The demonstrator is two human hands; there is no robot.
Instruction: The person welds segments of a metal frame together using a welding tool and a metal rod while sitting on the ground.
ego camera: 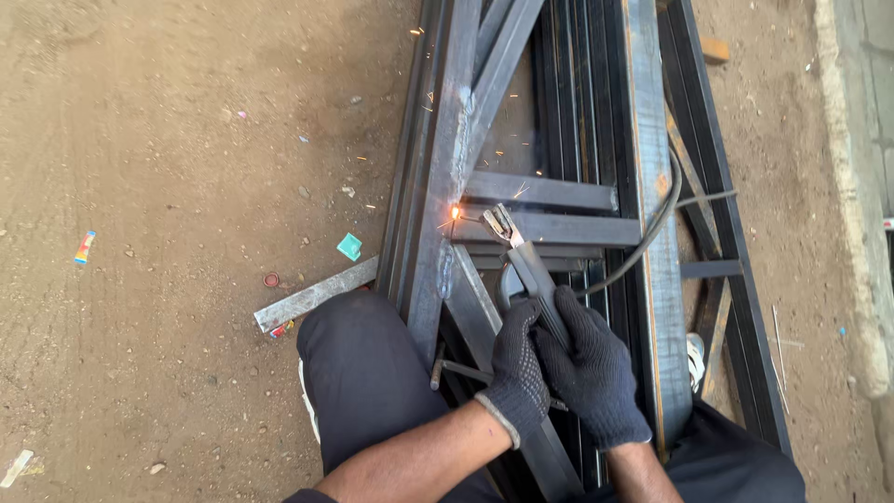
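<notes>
Two gloved hands close together around one welding holder: the left hand (518,373) wraps the lower part of the grip and the right hand (590,373) clasps it from the other side, both in dark knitted gloves with fingers curled shut. The welding holder (527,263) slants up and to the left from the hands, and its thin rod ends at a bright spark (455,213) on the steel frame (447,177), right where a cross bar meets the long upright bar. The rod itself is hard to make out against the glare, and the exact joint under the spark is washed out. A black cable (652,228) curves away from the holder across the frame; where it joins the grip is hidden by the hands. The person's knee (358,368) in dark trousers presses close to the frame's left edge, and both forearms are cut off at the bottom of the view. A short grey metal bar (315,296) lies on the dirt ground (168,186), its right end just beside the frame and near the knee. Left of the frame the ground stretches wide, with only small scraps; on the right, a concrete kerb (852,214) runs close by, leaving a narrow strip.
</notes>
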